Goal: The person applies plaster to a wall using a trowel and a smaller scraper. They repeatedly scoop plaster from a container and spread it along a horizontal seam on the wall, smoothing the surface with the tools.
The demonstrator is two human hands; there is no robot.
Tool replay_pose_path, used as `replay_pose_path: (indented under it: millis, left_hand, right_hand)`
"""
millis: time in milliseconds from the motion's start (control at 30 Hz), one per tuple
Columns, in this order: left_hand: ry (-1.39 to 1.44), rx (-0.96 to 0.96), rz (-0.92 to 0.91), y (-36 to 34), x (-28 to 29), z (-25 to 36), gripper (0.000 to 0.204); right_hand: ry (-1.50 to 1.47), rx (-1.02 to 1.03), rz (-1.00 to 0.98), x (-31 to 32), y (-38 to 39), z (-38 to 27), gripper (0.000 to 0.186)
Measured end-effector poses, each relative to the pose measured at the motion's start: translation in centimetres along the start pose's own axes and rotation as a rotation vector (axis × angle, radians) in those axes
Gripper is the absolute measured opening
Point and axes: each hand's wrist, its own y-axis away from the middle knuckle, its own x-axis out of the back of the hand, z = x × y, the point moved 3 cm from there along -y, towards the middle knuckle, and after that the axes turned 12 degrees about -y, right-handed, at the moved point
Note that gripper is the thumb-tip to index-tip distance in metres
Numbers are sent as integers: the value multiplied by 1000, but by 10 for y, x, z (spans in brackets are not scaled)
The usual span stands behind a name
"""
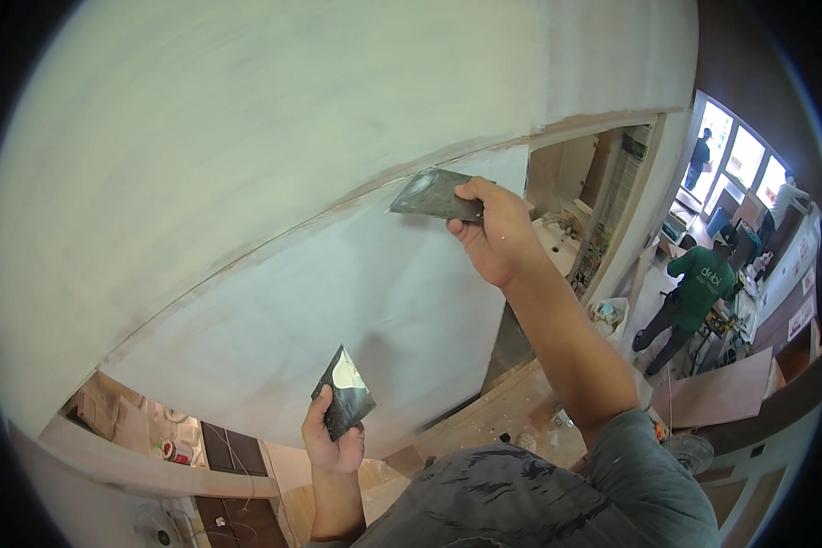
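Up against a pale plastered wall, near the middle of the view, the right hand has its grip wrapped around the handle of a wide putty knife. Its dark blade points toward nine o'clock and lies on or just at the surface, right along a brownish seam that runs across the wall from eight o'clock up toward two o'clock. Some light filler streaks the blade.

Toward six o'clock, the left hand has its grip closed on a second, smaller blade, held upright with its point toward twelve o'clock. A white dab of filler sits on its face. This blade is near the wall; whether it touches cannot be told.

Both hands are well apart. A grey sleeve covers the right upper arm at five o'clock.

At three o'clock, through a doorway, a person in a green shirt bends over things on the floor, and another person stands by bright windows farther back. Wooden boards lie below at five o'clock.
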Motion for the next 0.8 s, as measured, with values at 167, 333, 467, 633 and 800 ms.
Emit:
replay_pose_path:
  millis: [167,333,467,633,800]
  left_hand:
    - [17,-15,20,2,2,-1,26]
    - [41,-28,-2,2,2,0,26]
    - [72,-15,-3,0,-1,2,29]
    - [249,33,-82,-16,-8,0,35]
    - [412,211,-222,-17,-51,-11,35]
  right_hand:
    - [7,-84,-25,-24,16,22,12]
    - [27,-96,-11,-30,23,32,19]
    - [114,-178,-83,-38,39,46,20]
    - [143,-388,-325,-9,62,46,26]
    - [-12,-604,-425,11,82,63,44]
